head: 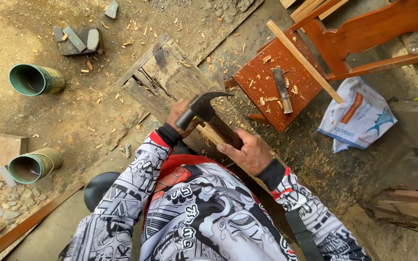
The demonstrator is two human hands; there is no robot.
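Weathered grey wood: the old plank (170, 77) lies flat on the dirt ground and serves as our landmark and working surface. At the near end of the plank, our left hand (180, 118) is wrapped around the handle of a claw hammer (200, 107); the dark steel head sits just above the plank's near end, claw pointing away towards the red stool. Our right hand (248, 152), just beside the left and nearer to us than the plank's end, is closed on a dark wooden piece (226, 133) together with some pale wood strips (210, 134); these rest against the plank's near end, directly under the hammer head. We cannot tell whether the hammer head touches the strips.

Right of the plank stands a red-brown wooden stool (267, 82) strewn with shavings, a flat metal tool (282, 90) lying on its seat and a pale stick (303, 60) across its far corner. Beyond the stool, a printed white sack (359, 116). Left of the plank, well apart, two green pipe sections (36, 79) lie on the ground. Wood chips are scattered all around the plank
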